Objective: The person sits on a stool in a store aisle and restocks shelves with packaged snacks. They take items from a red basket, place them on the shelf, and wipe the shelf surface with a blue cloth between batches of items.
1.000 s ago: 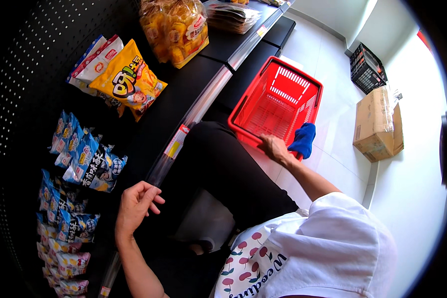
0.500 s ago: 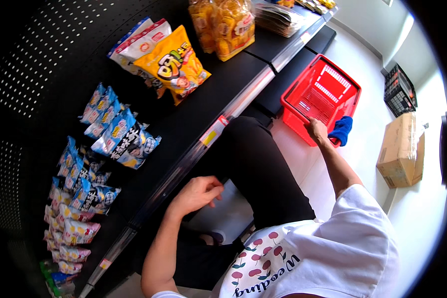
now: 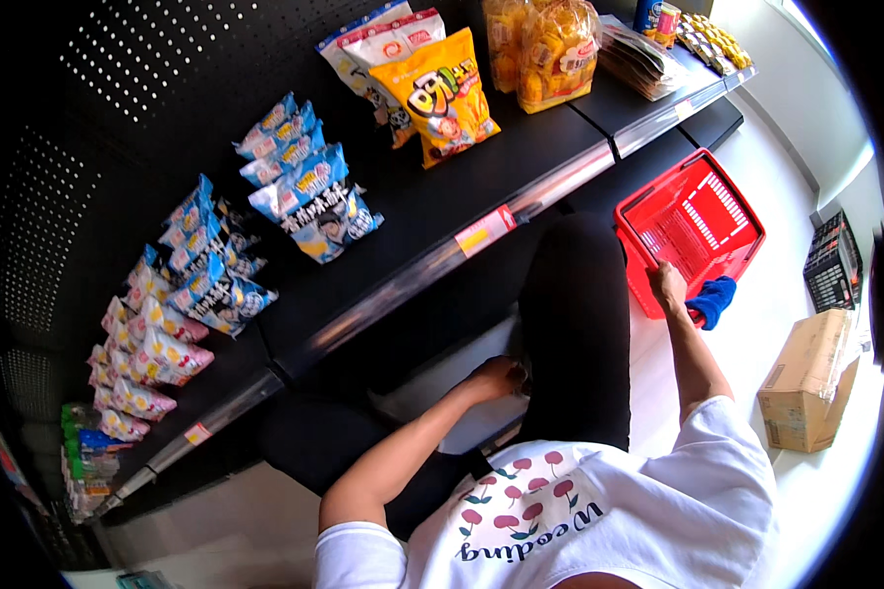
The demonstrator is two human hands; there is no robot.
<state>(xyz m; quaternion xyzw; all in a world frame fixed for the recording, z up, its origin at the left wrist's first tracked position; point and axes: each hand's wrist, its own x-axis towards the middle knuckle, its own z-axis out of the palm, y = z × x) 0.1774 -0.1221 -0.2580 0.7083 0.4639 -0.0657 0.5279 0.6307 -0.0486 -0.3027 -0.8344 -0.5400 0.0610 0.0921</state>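
My right hand [image 3: 669,286] is closed on the near left edge of a red plastic shopping basket [image 3: 639,287], which stands tilted on the floor. Over the basket's near corner, beside that hand, hangs a dark blue cloth [image 3: 714,300]. Between my knees, my left hand [image 3: 499,379] has its fingers curled in shadow. Whether it grips anything there is hidden. Under and around it shows a smooth grey surface [image 3: 467,424], partly covered by my arm and legs.
A black shelf [image 3: 417,231] runs along my left with a clear price-strip edge. It bears blue snack bags [image 3: 316,204], pink-and-white bags [image 3: 170,355], a yellow bag [image 3: 447,98] and bread packs [image 3: 558,59]. At right are a cardboard box [image 3: 803,381] and a black crate [image 3: 834,263].
My view has turned, so shelf and basket sit differently in it. My left hand has moved from near the shelf edge to between my knees. My right hand stays on the basket.
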